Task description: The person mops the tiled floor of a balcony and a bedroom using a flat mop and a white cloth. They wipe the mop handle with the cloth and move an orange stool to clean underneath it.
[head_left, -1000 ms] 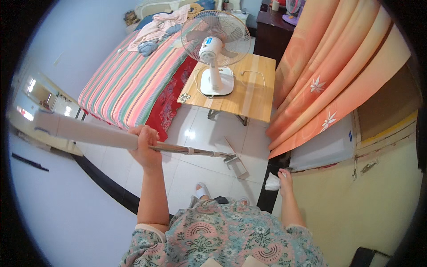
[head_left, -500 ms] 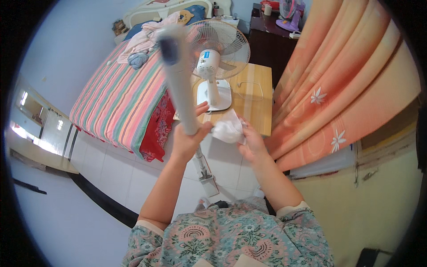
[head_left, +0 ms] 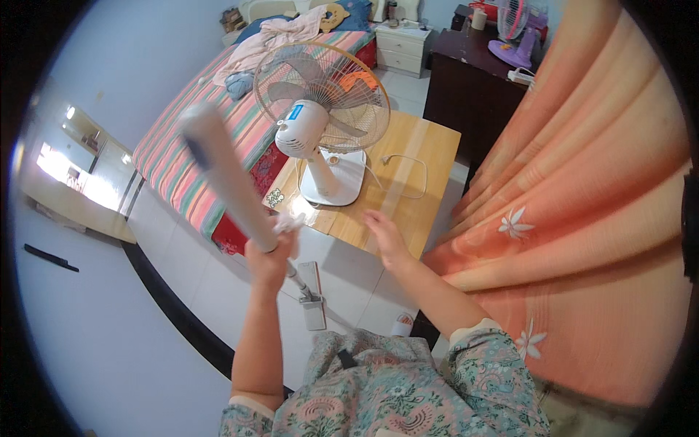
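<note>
White mop handle (head_left: 222,175) tilted further left — left hand (head_left: 268,256) grip closed on it, right hand (head_left: 386,234) now spread empty.

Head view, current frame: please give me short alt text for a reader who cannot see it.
A person's left hand grips a white mop handle raised upright, while the open right hand hovers by a wooden table bearing a white desk fan. A striped bed lies left, orange curtains right.
</note>
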`<control>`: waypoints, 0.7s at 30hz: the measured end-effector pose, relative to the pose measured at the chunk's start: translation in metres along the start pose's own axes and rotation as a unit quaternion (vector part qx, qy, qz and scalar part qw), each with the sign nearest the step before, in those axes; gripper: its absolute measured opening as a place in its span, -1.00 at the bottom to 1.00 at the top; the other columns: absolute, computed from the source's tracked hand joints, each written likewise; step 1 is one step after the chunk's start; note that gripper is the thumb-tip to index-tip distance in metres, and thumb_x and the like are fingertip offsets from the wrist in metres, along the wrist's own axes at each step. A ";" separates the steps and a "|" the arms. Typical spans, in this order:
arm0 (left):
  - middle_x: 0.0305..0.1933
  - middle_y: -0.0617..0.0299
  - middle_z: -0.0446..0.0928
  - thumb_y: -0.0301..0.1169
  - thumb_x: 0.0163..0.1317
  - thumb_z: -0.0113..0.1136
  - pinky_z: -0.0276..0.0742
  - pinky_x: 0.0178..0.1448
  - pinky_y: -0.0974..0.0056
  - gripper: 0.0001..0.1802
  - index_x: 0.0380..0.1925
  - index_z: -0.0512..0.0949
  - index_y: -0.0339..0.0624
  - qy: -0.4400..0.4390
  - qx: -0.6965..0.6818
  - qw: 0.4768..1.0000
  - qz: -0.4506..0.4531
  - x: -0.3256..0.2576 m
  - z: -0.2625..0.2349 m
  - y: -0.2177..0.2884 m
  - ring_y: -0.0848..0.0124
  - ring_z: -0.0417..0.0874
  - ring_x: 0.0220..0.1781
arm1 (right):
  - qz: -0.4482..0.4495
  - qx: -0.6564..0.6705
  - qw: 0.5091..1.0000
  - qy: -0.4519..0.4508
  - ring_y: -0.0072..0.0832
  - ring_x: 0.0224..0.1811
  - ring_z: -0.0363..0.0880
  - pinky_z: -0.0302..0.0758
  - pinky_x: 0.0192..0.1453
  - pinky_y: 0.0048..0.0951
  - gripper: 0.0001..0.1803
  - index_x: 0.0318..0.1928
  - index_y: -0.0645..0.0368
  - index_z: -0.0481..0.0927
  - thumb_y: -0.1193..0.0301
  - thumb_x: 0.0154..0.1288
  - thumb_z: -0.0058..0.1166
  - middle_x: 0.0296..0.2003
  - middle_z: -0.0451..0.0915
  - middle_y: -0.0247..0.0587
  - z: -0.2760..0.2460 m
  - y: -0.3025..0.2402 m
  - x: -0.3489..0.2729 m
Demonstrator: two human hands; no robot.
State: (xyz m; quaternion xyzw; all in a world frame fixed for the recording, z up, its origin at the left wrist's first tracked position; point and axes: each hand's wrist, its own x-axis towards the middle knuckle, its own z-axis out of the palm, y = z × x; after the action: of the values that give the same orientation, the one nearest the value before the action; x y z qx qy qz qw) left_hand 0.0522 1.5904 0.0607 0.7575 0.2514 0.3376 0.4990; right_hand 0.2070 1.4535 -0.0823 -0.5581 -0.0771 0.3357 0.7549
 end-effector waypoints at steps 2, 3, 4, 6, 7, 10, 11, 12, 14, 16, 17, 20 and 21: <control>-0.44 0.37 0.46 -0.35 0.10 0.14 0.34 -0.32 0.43 -0.78 -0.28 0.50 -0.22 0.017 -0.032 0.999 0.005 0.001 0.000 -0.002 0.58 0.43 -0.40 | 0.005 -0.067 0.992 0.106 -0.53 -0.11 0.38 0.31 -0.01 -0.50 -0.62 -0.01 0.25 0.44 0.33 0.20 -0.01 -0.16 0.47 -0.25 -0.091 0.076 0.046; -0.38 0.35 0.45 -0.32 0.11 0.15 0.34 -0.28 0.43 -0.76 -0.27 0.50 -0.22 0.024 -0.035 0.999 -0.011 0.003 0.005 -0.004 0.59 0.42 -0.35 | 0.048 -0.062 0.988 0.135 -0.51 -0.14 0.39 0.34 -0.05 -0.49 -0.62 -0.01 0.26 0.44 0.36 0.17 0.02 -0.18 0.47 -0.24 -0.159 0.130 0.075; -0.33 0.33 0.45 -0.30 0.11 0.16 0.33 -0.23 0.42 -0.72 -0.23 0.50 -0.22 0.031 -0.038 0.998 0.030 0.003 0.005 -0.007 0.58 0.42 -0.30 | 0.091 -0.056 0.982 0.156 -0.49 -0.16 0.40 0.36 -0.09 -0.48 -0.61 -0.02 0.28 0.43 0.39 0.14 0.04 -0.20 0.47 -0.23 -0.204 0.160 0.096; -0.25 0.30 0.44 -0.28 0.10 0.15 0.35 -0.13 0.40 -0.60 -0.10 0.43 -0.29 0.081 -0.042 0.996 0.006 0.003 -0.010 -0.026 0.54 0.43 -0.23 | 0.121 -0.208 0.937 0.254 -0.42 -0.17 0.43 0.41 -0.14 -0.38 -0.60 -0.03 0.30 0.41 0.42 0.10 0.08 -0.20 0.48 -0.17 -0.221 0.166 0.106; -0.23 0.28 0.44 -0.29 0.08 0.15 0.36 -0.11 0.40 -0.58 -0.11 0.40 -0.32 0.105 -0.048 0.993 -0.010 0.008 -0.014 -0.030 0.51 0.44 -0.20 | 0.132 -0.194 0.929 0.285 -0.40 -0.15 0.44 0.41 -0.12 -0.37 -0.58 -0.01 0.30 0.39 0.42 0.10 0.09 -0.18 0.48 -0.15 -0.224 0.162 0.116; -0.25 0.23 0.43 -0.32 0.08 0.10 0.39 -0.14 0.41 -0.61 -0.16 0.36 -0.34 0.133 -0.094 0.986 0.028 0.017 -0.021 -0.047 0.50 0.45 -0.21 | 0.195 -0.136 0.918 0.317 -0.37 -0.08 0.44 0.40 -0.05 -0.33 -0.51 0.04 0.29 0.33 0.39 0.10 0.13 -0.09 0.47 -0.10 -0.237 0.166 0.130; -0.25 0.23 0.43 -0.32 0.07 0.10 0.40 -0.14 0.40 -0.60 -0.15 0.35 -0.35 0.141 -0.088 0.986 0.010 0.021 -0.014 -0.046 0.50 0.45 -0.21 | 0.223 -0.096 0.924 0.295 -0.36 -0.05 0.43 0.40 -0.02 -0.32 -0.49 0.06 0.28 0.32 0.37 0.11 0.14 -0.05 0.45 -0.09 -0.246 0.171 0.141; -0.26 0.23 0.43 -0.32 0.07 0.10 0.40 -0.14 0.40 -0.60 -0.14 0.35 -0.35 0.147 -0.082 0.986 -0.009 0.024 -0.007 -0.043 0.50 0.45 -0.21 | 0.250 -0.056 0.928 0.272 -0.35 -0.02 0.42 0.39 0.00 -0.30 -0.46 0.08 0.27 0.30 0.35 0.11 0.15 -0.01 0.44 -0.08 -0.256 0.179 0.148; -0.26 0.24 0.42 -0.32 0.07 0.10 0.39 -0.16 0.41 -0.59 -0.13 0.35 -0.36 0.144 -0.061 0.987 -0.018 0.032 0.010 -0.046 0.50 0.44 -0.23 | 0.229 0.002 0.933 0.277 -0.34 0.01 0.41 0.38 0.03 -0.31 -0.41 0.11 0.27 0.28 0.30 0.12 0.17 0.02 0.42 -0.12 -0.269 0.204 0.160; -0.27 0.25 0.42 -0.31 0.08 0.10 0.38 -0.19 0.43 -0.60 -0.14 0.37 -0.35 0.120 -0.036 0.992 -0.005 0.040 0.032 -0.051 0.52 0.43 -0.25 | 0.222 0.022 0.934 0.280 -0.34 0.02 0.40 0.37 0.05 -0.31 -0.40 0.12 0.26 0.27 0.28 0.13 0.18 0.04 0.41 -0.15 -0.280 0.223 0.163; -0.32 0.28 0.43 -0.31 0.08 0.10 0.32 -0.26 0.47 -0.64 -0.18 0.41 -0.34 0.073 0.008 0.997 0.012 0.046 0.045 -0.047 0.55 0.42 -0.29 | 0.224 0.011 0.934 0.277 -0.34 0.03 0.40 0.37 0.05 -0.30 -0.40 0.12 0.25 0.28 0.28 0.13 0.18 0.04 0.42 -0.17 -0.281 0.224 0.163; -0.41 0.36 0.43 -0.41 0.09 0.10 0.29 -0.32 0.49 -0.77 -0.24 0.46 -0.26 0.015 0.024 0.997 -0.067 0.059 0.093 -0.031 0.62 0.40 -0.39 | 0.247 -0.011 0.932 0.265 -0.36 0.03 0.40 0.37 0.05 -0.30 -0.42 0.11 0.23 0.29 0.28 0.13 0.18 0.03 0.42 -0.21 -0.282 0.222 0.164; -0.43 0.35 0.44 -0.41 0.10 0.11 0.29 -0.34 0.49 -0.79 -0.26 0.47 -0.24 -0.002 0.041 0.997 -0.062 0.063 0.103 -0.032 0.62 0.41 -0.41 | 0.258 -0.016 0.931 0.259 -0.37 0.02 0.40 0.37 0.05 -0.31 -0.42 0.11 0.22 0.29 0.28 0.13 0.18 0.02 0.43 -0.23 -0.282 0.221 0.164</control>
State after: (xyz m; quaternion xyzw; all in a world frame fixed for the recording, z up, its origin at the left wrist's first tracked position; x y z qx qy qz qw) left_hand 0.1701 1.5867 0.0192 0.7612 0.3099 0.2939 0.4880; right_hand 0.3776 1.3613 -0.4255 -0.6380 0.2625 0.3612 0.6273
